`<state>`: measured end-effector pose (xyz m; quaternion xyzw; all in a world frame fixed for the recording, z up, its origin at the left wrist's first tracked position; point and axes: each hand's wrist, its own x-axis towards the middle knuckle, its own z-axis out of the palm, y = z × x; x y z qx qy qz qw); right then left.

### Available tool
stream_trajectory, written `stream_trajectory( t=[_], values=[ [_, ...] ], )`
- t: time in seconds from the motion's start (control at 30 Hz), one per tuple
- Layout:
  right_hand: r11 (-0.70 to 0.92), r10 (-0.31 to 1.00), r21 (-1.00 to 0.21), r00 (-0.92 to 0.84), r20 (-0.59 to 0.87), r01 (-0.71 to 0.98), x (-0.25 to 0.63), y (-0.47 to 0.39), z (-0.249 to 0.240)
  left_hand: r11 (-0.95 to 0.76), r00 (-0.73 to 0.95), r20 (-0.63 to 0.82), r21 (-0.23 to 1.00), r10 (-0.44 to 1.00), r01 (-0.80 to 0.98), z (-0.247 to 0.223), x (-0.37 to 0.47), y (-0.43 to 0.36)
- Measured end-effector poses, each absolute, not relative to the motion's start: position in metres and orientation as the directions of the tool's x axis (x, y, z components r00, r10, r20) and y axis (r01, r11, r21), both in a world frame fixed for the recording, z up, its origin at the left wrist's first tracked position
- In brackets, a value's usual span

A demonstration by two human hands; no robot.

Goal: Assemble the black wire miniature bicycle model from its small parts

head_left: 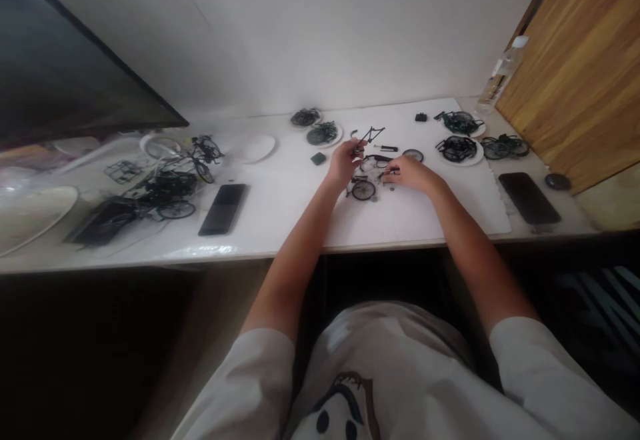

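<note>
My left hand (346,163) is closed on a small black model bicycle frame (371,136), raised a little above the white board (280,207). Lower and to the right, my right hand (404,175) has its fingers pinched together over loose bicycle parts; a small dark piece shows at the fingertips, too small to name. Between the hands lie a spoked wheel (363,190) and other thin dark parts. A second wheel (413,155) rests just beyond my right hand, near a short black bar (386,149).
White plates with dark bicycle parts stand at the back, one plate (341,139) left of centre and another (481,155) at right. Assembled model bicycles (170,187) crowd the left. Phones (223,209) flank the board. A plastic bottle (503,75) leans by the wooden panel (575,73).
</note>
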<state>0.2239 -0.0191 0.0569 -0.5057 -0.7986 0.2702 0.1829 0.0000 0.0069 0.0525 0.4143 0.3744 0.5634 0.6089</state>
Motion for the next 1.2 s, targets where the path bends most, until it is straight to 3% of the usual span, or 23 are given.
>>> stream_trajectory(
  t=[0.3,0.53,0.77,0.97,1.2],
  values=[
    [0.371,0.926,-0.719,-0.297,0.234,0.588,0.219,-0.015,0.054,-0.051,0.126,0.094,0.950,0.988,-0.309,0.049,0.002,0.003],
    [0.372,0.920,-0.844,-0.032,0.391,0.385,0.212,-0.017,0.064,-0.171,0.260,0.231,0.957,0.938,-0.233,0.035,0.002,0.005],
    [0.166,0.982,-0.974,0.060,0.177,0.153,0.206,-0.018,0.071,-0.340,0.175,0.325,0.938,0.930,0.065,0.043,0.011,-0.010],
    [0.105,0.994,-0.992,0.004,0.105,-0.072,0.203,-0.016,0.070,-0.425,0.156,0.407,0.899,0.900,0.103,0.041,0.015,-0.013],
    [0.049,0.998,-0.999,-0.043,0.050,-0.018,0.203,-0.022,0.076,-0.483,0.191,0.452,0.859,0.871,0.171,0.038,0.015,-0.012]
  ],
)
